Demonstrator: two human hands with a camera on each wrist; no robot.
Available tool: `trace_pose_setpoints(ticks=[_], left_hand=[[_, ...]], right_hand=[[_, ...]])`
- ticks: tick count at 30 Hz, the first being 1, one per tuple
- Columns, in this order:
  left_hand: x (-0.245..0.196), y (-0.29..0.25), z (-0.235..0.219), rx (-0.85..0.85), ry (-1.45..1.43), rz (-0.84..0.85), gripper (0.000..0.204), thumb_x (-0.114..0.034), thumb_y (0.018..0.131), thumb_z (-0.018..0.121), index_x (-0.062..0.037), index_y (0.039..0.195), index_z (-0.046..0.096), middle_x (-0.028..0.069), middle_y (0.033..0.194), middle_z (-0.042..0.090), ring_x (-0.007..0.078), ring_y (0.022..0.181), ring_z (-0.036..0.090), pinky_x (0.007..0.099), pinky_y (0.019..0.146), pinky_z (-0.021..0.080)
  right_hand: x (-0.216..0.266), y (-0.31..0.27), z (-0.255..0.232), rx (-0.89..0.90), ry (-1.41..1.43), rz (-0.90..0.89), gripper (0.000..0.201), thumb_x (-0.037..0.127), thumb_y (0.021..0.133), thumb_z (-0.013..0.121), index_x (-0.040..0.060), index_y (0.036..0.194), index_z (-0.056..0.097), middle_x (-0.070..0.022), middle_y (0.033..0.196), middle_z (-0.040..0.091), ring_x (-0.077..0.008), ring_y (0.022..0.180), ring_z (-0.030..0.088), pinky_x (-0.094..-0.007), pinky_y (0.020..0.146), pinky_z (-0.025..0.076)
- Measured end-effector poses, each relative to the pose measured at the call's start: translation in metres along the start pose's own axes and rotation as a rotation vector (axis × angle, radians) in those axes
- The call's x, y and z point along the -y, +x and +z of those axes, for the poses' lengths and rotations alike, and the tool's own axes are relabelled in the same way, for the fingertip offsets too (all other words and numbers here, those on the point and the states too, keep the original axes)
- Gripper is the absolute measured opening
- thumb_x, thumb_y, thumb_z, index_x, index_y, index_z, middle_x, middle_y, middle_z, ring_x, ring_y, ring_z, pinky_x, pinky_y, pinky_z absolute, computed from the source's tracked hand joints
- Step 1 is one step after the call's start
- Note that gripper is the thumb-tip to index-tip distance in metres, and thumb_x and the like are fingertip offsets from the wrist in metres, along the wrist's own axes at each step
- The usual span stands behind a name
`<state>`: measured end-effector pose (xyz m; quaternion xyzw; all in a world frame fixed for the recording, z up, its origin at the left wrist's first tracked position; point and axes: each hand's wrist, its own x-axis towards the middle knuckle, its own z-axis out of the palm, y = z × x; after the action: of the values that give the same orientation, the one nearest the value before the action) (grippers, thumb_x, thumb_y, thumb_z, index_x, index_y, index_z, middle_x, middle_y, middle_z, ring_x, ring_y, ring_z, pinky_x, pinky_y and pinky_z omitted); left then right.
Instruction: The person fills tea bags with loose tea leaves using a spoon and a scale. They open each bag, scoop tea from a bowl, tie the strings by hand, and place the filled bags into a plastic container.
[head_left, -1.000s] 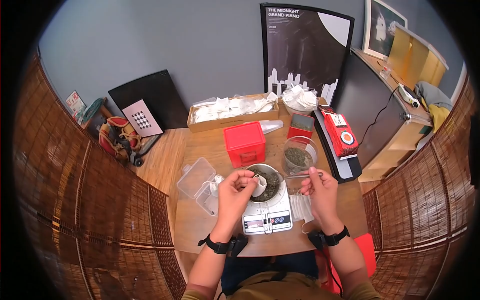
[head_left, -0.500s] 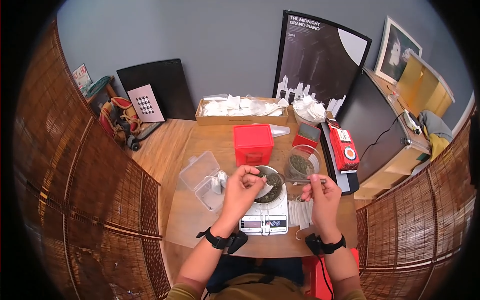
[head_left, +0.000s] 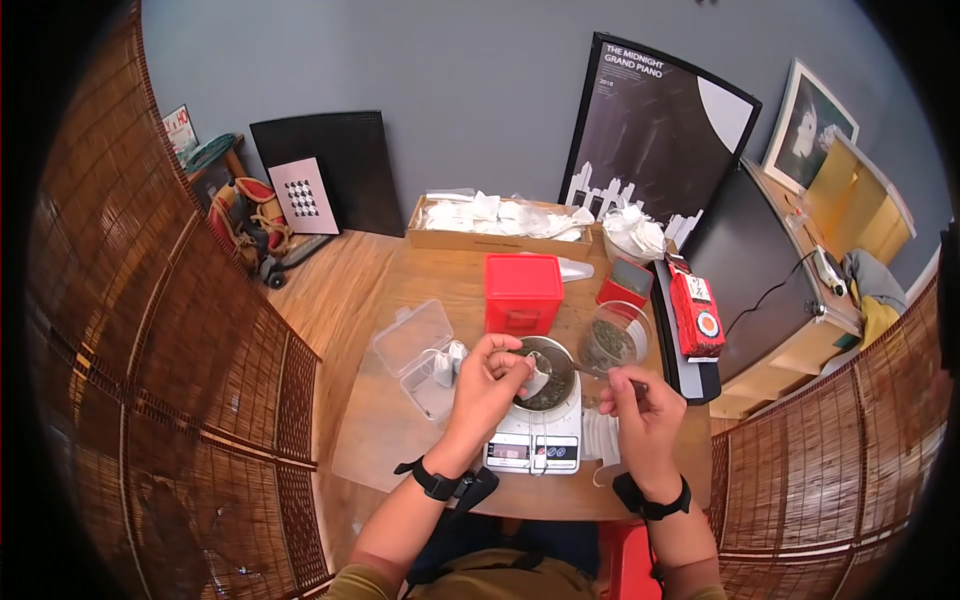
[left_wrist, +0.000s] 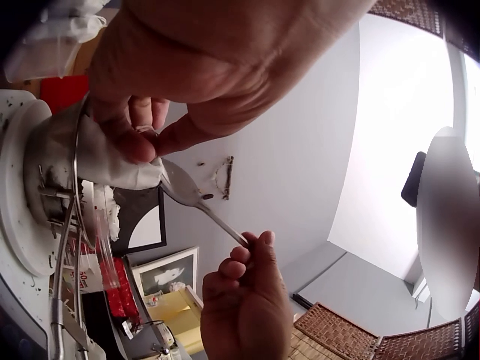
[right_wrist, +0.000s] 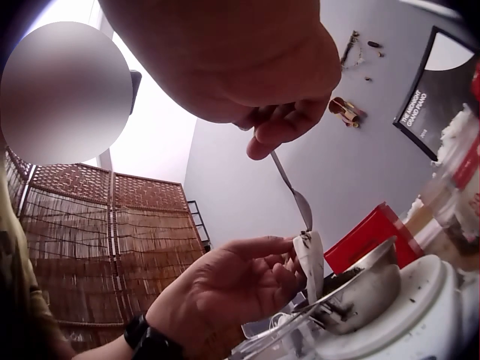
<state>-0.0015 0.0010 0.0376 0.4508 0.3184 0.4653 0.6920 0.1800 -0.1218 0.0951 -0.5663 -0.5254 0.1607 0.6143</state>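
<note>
Above the steel pan [left_wrist: 41, 161] of dried leaves, my left hand [head_left: 487, 385] pinches a small white tea bag [right_wrist: 311, 262] near its mouth. My right hand [head_left: 648, 425] grips the handle end of a metal spoon [left_wrist: 180, 184]. The spoon slants down from the right, its bowl tip right at the bag's mouth in both wrist views. Dark leaf bits show at that mouth. Beneath the pan is a white kitchen scale [head_left: 533, 455] with a display. The pan's wire handle reaches over the scale toward me.
Left of the scale lies an open clear plastic box [head_left: 412, 345] with filled tea bags [head_left: 441, 370]. Behind stand a red canister [head_left: 523, 290] and a cardboard box [head_left: 480, 240] of white bags. To the right are a clear tub [head_left: 615, 345] of leaves and flat tea bags [head_left: 600, 435].
The right hand has turned and brought the spoon in to the tea bag from the right. The left hand keeps its pinch above the pan. The head view has shifted somewhat.
</note>
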Motion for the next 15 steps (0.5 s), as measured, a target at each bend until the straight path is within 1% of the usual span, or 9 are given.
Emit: trace_pose_setpoints(ticks=[3, 4, 5, 6, 8, 10, 12, 14, 15], left_hand=[[0.002, -0.001, -0.002, -0.009, -0.032, 0.000, 0.029, -0.003, 0.102, 0.077, -0.0003, 0.125, 0.060, 0.0060, 0.094, 0.075, 0.0089, 0.085, 0.069, 0.0246, 0.067, 0.054], [0.005, -0.001, -0.004, -0.004, 0.008, 0.030, 0.029, -0.003, 0.102, 0.077, -0.0010, 0.126, 0.061, 0.0051, 0.096, 0.076, 0.0086, 0.088, 0.071, 0.0238, 0.071, 0.054], [0.006, -0.001, -0.004, 0.000, 0.047, 0.060, 0.030, -0.003, 0.102, 0.077, -0.0017, 0.127, 0.061, 0.0041, 0.098, 0.077, 0.0084, 0.091, 0.072, 0.0230, 0.074, 0.055], [0.007, -0.002, -0.003, -0.004, 0.040, 0.060, 0.030, -0.003, 0.102, 0.077, -0.0017, 0.127, 0.061, 0.0041, 0.098, 0.077, 0.0084, 0.091, 0.072, 0.0230, 0.074, 0.055], [0.006, -0.005, 0.000, -0.104, 0.146, 0.242, 0.027, -0.003, 0.103, 0.076, -0.0011, 0.126, 0.062, 0.0035, 0.101, 0.076, 0.0071, 0.093, 0.070, 0.0225, 0.079, 0.055], [0.008, -0.005, 0.001, -0.113, 0.120, 0.249, 0.025, -0.002, 0.103, 0.075, -0.0003, 0.125, 0.063, 0.0037, 0.100, 0.075, 0.0072, 0.090, 0.070, 0.0224, 0.077, 0.055], [0.007, -0.007, 0.001, -0.120, 0.098, 0.263, 0.023, -0.001, 0.103, 0.074, 0.0006, 0.124, 0.063, 0.0039, 0.098, 0.074, 0.0074, 0.087, 0.069, 0.0224, 0.075, 0.055], [0.002, -0.011, 0.001, -0.134, 0.045, 0.210, 0.025, -0.001, 0.104, 0.075, -0.0007, 0.126, 0.063, 0.0021, 0.101, 0.073, 0.0066, 0.093, 0.069, 0.0226, 0.084, 0.053], [0.001, -0.013, 0.001, -0.134, 0.042, 0.209, 0.025, -0.001, 0.104, 0.075, -0.0007, 0.126, 0.063, 0.0021, 0.101, 0.073, 0.0066, 0.093, 0.069, 0.0226, 0.084, 0.053]], right_hand=[[0.004, -0.004, 0.003, 0.011, 0.008, -0.044, 0.010, 0.001, 0.106, 0.072, -0.0071, 0.111, 0.076, -0.0098, 0.085, 0.077, -0.0125, 0.072, 0.074, -0.0257, 0.067, 0.059], [0.003, -0.005, 0.003, 0.018, 0.006, -0.046, 0.010, 0.001, 0.106, 0.072, -0.0071, 0.111, 0.076, -0.0098, 0.085, 0.077, -0.0125, 0.072, 0.074, -0.0257, 0.067, 0.059], [0.000, -0.007, 0.003, -0.021, 0.027, -0.010, 0.010, 0.001, 0.106, 0.072, -0.0073, 0.111, 0.076, -0.0103, 0.087, 0.077, -0.0125, 0.074, 0.074, -0.0259, 0.067, 0.059], [-0.003, -0.007, 0.002, -0.059, 0.048, 0.026, 0.011, 0.001, 0.107, 0.072, -0.0075, 0.111, 0.076, -0.0107, 0.088, 0.077, -0.0124, 0.075, 0.075, -0.0262, 0.068, 0.059], [-0.011, -0.004, 0.000, -0.041, -0.010, 0.039, 0.012, 0.002, 0.107, 0.072, -0.0072, 0.112, 0.076, -0.0107, 0.089, 0.077, -0.0125, 0.077, 0.075, -0.0263, 0.069, 0.059], [-0.021, -0.001, -0.001, -0.025, -0.070, 0.054, 0.013, 0.004, 0.108, 0.071, -0.0069, 0.112, 0.076, -0.0107, 0.090, 0.077, -0.0126, 0.078, 0.075, -0.0264, 0.069, 0.060], [-0.032, 0.004, 0.000, 0.071, -0.154, 0.049, 0.015, 0.006, 0.108, 0.071, -0.0058, 0.114, 0.077, -0.0104, 0.090, 0.077, -0.0130, 0.078, 0.076, -0.0265, 0.069, 0.059], [-0.039, 0.005, 0.004, 0.086, -0.146, 0.044, 0.016, 0.007, 0.108, 0.072, -0.0052, 0.115, 0.078, -0.0097, 0.089, 0.077, -0.0128, 0.078, 0.075, -0.0265, 0.069, 0.059], [-0.042, 0.004, 0.006, 0.099, -0.137, 0.042, 0.016, 0.008, 0.108, 0.072, -0.0047, 0.116, 0.078, -0.0090, 0.089, 0.077, -0.0126, 0.077, 0.075, -0.0265, 0.069, 0.059]])
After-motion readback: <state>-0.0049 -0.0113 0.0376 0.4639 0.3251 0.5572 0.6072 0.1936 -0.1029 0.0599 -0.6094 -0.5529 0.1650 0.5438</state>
